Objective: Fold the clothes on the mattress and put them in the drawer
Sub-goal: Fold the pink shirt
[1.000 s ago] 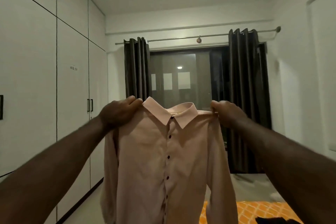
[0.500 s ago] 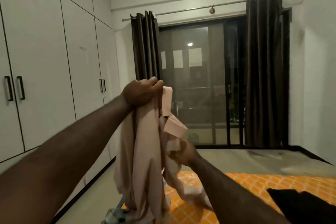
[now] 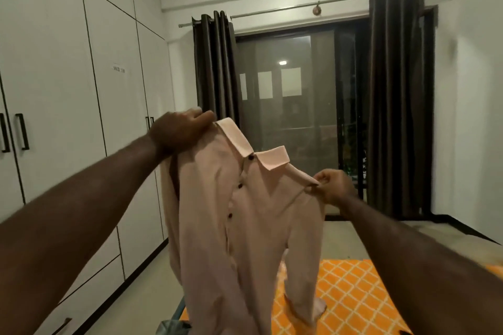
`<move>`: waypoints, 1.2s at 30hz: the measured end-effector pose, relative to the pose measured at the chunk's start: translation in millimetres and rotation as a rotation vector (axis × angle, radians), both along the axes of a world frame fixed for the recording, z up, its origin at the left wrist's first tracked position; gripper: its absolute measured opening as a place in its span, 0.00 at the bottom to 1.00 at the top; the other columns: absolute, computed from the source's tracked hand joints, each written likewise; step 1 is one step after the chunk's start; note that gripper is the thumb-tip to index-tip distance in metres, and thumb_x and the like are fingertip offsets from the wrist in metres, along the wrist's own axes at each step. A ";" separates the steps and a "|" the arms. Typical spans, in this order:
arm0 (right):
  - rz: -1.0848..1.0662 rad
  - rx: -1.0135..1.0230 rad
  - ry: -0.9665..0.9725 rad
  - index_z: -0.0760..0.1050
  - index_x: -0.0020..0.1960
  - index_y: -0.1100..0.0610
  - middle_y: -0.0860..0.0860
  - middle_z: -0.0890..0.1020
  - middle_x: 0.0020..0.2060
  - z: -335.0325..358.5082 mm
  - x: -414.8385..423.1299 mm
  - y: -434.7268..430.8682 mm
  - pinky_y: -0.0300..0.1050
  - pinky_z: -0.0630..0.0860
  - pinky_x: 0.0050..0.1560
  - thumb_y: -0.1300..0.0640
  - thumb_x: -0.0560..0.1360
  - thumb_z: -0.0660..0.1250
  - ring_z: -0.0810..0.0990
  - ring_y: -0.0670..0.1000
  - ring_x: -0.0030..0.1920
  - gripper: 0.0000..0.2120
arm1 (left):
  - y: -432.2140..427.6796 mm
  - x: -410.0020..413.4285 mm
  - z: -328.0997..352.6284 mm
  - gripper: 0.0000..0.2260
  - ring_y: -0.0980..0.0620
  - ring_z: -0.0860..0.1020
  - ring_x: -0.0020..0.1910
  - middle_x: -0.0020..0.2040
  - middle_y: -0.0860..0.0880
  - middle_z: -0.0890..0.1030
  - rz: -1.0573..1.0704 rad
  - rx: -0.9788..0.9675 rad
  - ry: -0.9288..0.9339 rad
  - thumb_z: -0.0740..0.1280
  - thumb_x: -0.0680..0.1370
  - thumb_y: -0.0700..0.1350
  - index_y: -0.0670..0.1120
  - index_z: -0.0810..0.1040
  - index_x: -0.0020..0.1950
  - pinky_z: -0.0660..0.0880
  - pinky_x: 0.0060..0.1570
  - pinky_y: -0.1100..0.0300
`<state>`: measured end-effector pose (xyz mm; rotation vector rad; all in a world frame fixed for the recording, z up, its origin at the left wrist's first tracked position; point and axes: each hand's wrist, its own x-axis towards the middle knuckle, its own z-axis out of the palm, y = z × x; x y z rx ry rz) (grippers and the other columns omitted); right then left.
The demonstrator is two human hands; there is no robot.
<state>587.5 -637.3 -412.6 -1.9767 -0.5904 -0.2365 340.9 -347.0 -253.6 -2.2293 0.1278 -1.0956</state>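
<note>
Head view: a pale pink shirt [image 3: 245, 226] hangs at the centre, buttoned front toward the camera, its tail and sleeves dropping toward 6 o'clock over the orange patterned mattress [image 3: 351, 294]. The left hand [image 3: 177, 133], at the shirt's 10 o'clock, clenches one shoulder. The right hand [image 3: 333, 186], at 3 o'clock and lower, pinches the other shoulder seam. White wardrobe doors [image 3: 81, 90] stand at 9 o'clock.

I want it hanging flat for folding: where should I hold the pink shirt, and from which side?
At both shoulder tips, from above. The left hand grips one shoulder high, the right hand pinches the other lower, so the shirt hangs tilted; level pinches should likely straighten it.
</note>
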 end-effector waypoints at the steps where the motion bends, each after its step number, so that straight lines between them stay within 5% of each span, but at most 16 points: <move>1: -0.024 0.019 -0.012 0.84 0.40 0.53 0.51 0.86 0.37 13.6 5.2 -8.3 0.44 0.80 0.33 0.58 0.63 0.85 0.83 0.49 0.36 0.11 | 1.5 0.2 -2.9 0.16 0.46 0.75 0.30 0.44 0.45 0.77 -0.020 -0.019 0.038 0.51 0.83 0.60 0.50 0.68 0.56 0.68 0.27 0.58; 3: -0.065 0.055 -0.028 0.84 0.40 0.57 0.54 0.86 0.34 36.9 13.8 -20.5 0.37 0.74 0.24 0.62 0.67 0.82 0.81 0.47 0.29 0.07 | 2.6 2.8 -10.6 0.21 0.49 0.76 0.30 0.43 0.48 0.77 -0.056 -0.004 0.129 0.48 0.83 0.65 0.50 0.68 0.54 0.62 0.27 0.62; 5: -0.143 0.042 -0.082 0.85 0.39 0.55 0.53 0.85 0.33 57.0 21.8 -31.0 0.34 0.71 0.23 0.64 0.69 0.78 0.79 0.43 0.29 0.05 | 2.3 10.1 -18.8 0.21 0.49 0.77 0.35 0.46 0.49 0.75 -0.004 -0.006 0.255 0.55 0.81 0.67 0.49 0.69 0.56 0.64 0.30 0.60; 9: -0.194 0.015 -0.162 0.87 0.42 0.53 0.50 0.83 0.34 87.2 30.0 -42.7 0.35 0.72 0.32 0.65 0.69 0.74 0.76 0.40 0.32 0.09 | 13.6 32.2 -37.5 0.07 0.49 0.76 0.43 0.48 0.51 0.69 0.102 -0.190 0.371 0.66 0.81 0.48 0.46 0.74 0.56 0.66 0.36 0.58; 14: -0.186 0.008 -0.259 0.87 0.43 0.52 0.48 0.83 0.34 102.9 32.5 -50.7 0.34 0.71 0.32 0.66 0.70 0.74 0.78 0.40 0.35 0.09 | 30.6 41.6 -60.5 0.04 0.44 0.75 0.43 0.44 0.48 0.72 0.149 -0.575 0.166 0.66 0.75 0.35 0.43 0.77 0.44 0.64 0.37 0.56; 19: -0.160 0.024 -0.328 0.86 0.45 0.52 0.47 0.83 0.38 104.3 41.1 -58.4 0.36 0.73 0.36 0.65 0.72 0.75 0.82 0.47 0.44 0.09 | 42.1 43.5 -93.2 0.09 0.39 0.79 0.45 0.44 0.41 0.80 0.216 -0.884 -0.124 0.65 0.70 0.33 0.43 0.80 0.46 0.71 0.38 0.54; 23: -0.186 0.011 -0.388 0.86 0.46 0.54 0.50 0.85 0.42 102.9 46.5 -57.9 0.39 0.76 0.40 0.66 0.74 0.73 0.82 0.49 0.46 0.08 | 34.1 54.1 -103.3 0.10 0.38 0.78 0.46 0.42 0.42 0.78 0.207 -0.979 -0.300 0.63 0.71 0.33 0.44 0.80 0.45 0.72 0.38 0.53; 26: -0.249 -0.001 -0.388 0.86 0.48 0.57 0.53 0.86 0.44 102.1 50.6 -61.3 0.43 0.75 0.44 0.66 0.75 0.72 0.81 0.50 0.46 0.07 | 18.6 62.1 -96.4 0.11 0.38 0.77 0.49 0.50 0.43 0.74 0.230 -1.020 -0.413 0.62 0.76 0.37 0.48 0.83 0.47 0.72 0.41 0.52; 30: -0.253 -0.005 -0.374 0.86 0.49 0.57 0.53 0.86 0.44 96.8 58.6 -68.0 0.46 0.78 0.46 0.65 0.74 0.74 0.82 0.51 0.47 0.06 | 7.3 73.1 -83.0 0.12 0.38 0.81 0.47 0.50 0.42 0.83 0.263 -1.072 -0.458 0.64 0.77 0.39 0.49 0.85 0.51 0.71 0.41 0.54; 36: -0.233 -0.029 -0.367 0.86 0.50 0.57 0.54 0.86 0.45 88.4 60.7 -69.3 0.54 0.83 0.53 0.65 0.76 0.73 0.83 0.53 0.50 0.06 | -0.5 91.4 -79.0 0.13 0.36 0.81 0.50 0.51 0.40 0.83 0.210 -1.318 -0.564 0.63 0.77 0.35 0.45 0.85 0.52 0.73 0.42 0.55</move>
